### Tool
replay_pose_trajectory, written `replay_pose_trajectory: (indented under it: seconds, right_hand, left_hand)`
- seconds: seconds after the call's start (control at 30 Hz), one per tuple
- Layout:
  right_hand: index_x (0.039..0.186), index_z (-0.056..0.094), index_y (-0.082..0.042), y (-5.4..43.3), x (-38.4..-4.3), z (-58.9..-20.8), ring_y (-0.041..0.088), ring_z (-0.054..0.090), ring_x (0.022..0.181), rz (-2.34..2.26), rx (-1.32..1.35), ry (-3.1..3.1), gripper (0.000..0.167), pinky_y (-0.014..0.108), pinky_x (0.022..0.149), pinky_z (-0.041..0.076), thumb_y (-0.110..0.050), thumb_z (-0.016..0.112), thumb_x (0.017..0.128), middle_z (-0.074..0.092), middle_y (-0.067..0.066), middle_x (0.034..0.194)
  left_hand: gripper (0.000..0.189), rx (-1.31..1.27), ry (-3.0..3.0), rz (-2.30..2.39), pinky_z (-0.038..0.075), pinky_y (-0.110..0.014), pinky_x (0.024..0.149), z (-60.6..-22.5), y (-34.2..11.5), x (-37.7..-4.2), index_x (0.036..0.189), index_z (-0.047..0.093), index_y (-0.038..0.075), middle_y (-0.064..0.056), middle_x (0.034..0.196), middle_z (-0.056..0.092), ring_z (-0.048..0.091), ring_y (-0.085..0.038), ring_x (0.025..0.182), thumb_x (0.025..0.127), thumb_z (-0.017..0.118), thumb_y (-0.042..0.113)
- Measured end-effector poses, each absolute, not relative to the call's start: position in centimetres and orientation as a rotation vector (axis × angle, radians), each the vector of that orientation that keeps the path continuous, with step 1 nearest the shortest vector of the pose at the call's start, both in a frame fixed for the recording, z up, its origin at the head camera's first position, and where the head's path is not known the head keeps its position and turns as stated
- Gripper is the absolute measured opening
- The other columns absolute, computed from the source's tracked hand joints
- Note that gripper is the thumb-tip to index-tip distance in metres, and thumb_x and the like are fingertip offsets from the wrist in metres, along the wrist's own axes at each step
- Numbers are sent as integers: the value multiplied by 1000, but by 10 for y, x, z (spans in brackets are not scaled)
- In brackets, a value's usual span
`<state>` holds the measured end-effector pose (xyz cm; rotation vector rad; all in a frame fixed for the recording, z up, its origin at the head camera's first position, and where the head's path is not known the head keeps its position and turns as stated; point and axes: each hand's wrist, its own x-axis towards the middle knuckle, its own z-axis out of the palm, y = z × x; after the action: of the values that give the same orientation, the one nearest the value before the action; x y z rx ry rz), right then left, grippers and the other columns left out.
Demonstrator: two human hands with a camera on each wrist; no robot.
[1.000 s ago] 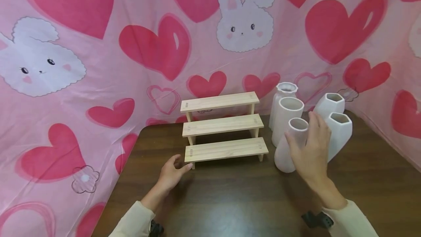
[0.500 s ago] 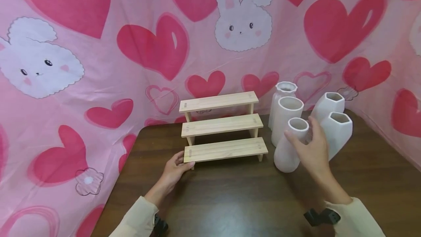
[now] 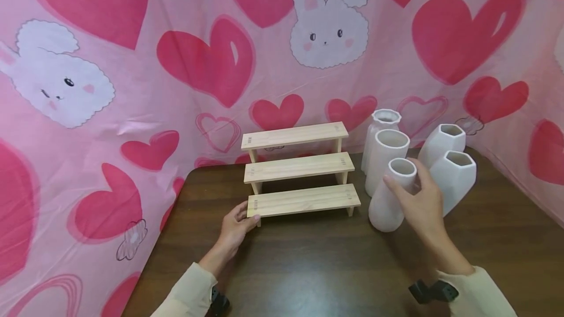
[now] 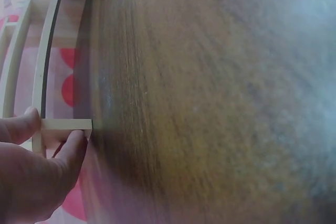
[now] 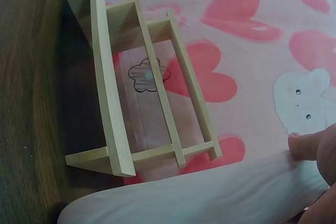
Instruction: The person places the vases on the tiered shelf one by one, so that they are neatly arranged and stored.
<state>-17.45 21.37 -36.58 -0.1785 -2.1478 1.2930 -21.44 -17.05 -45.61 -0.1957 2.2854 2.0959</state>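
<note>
Just closed right hand (image 3: 420,205) round tapered white ceramic vase (image 3: 385,209) and left hand (image 3: 234,226) on three-tier pale-wood stand (image 3: 299,167), now gripping both without lifting.

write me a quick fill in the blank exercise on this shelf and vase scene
1. The wooden stand has ___ shelves.
2. Of the top, middle and bottom shelves, the left hand touches the ___ one.
3. The right hand grips a vase, one of ___ in the head view.

Missing words: three; bottom; five

Soft light, pale glare on tabletop (image 3: 308,270), wrist views — hazy
</note>
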Motion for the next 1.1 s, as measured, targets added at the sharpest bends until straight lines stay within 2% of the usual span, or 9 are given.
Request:
replay_pose_trajectory:
  seconds: [0.17,0.4,0.5,0.63,0.73,0.97,1.1]
  right_hand:
    - [127,59,-15,216,-173,-363,1,52,92,1322,-213,-2164,51,12,75,41,-22,79,81,63,5,107]
    - [124,66,-17,221,-169,-355,0,58,82,1369,-270,-2212,53,9,68,47,-29,84,75,65,-12,95]
    - [127,65,-17,218,-166,-349,2,60,83,1398,-279,-2234,59,8,69,48,-30,85,74,67,-7,99]
    - [134,59,-17,210,-160,-340,16,64,95,1414,-276,-2262,68,8,72,49,-35,85,74,65,8,122]
    - [135,58,-17,204,-158,-336,21,64,97,1396,-265,-2275,69,8,70,49,-37,84,74,61,10,129]
    - [126,65,-19,191,-159,-335,4,59,83,1359,-239,-2251,62,9,67,47,-37,87,70,68,8,116]
    - [127,65,-17,183,-158,-330,8,65,80,1364,-157,-2263,62,10,67,51,-37,85,72,70,10,109]
  left_hand:
    - [59,-188,2262,2113,56,-32,86,-456,-170,-212,140,42,-5,-26,118,60,64,-17,90,88,69,2]
    - [60,-190,2271,2106,56,-32,86,-458,-170,-212,140,42,-4,-26,119,60,65,-18,91,87,69,2]
    - [60,-202,2270,2113,56,-32,85,-458,-170,-213,140,42,-4,-26,118,60,65,-19,91,87,69,1]
    - [59,-210,2273,2121,56,-32,85,-457,-170,-214,140,43,-4,-26,117,61,65,-19,90,87,69,0]
    - [59,-213,2275,2116,56,-32,85,-456,-170,-214,140,43,-3,-25,116,62,65,-18,89,87,69,1]
    - [59,-196,2259,2140,56,-33,85,-454,-169,-212,140,42,-5,-27,116,61,64,-18,88,87,68,0]
    - [60,-182,2261,2144,56,-36,86,-453,-170,-210,140,40,-6,-28,117,60,64,-18,88,87,69,1]
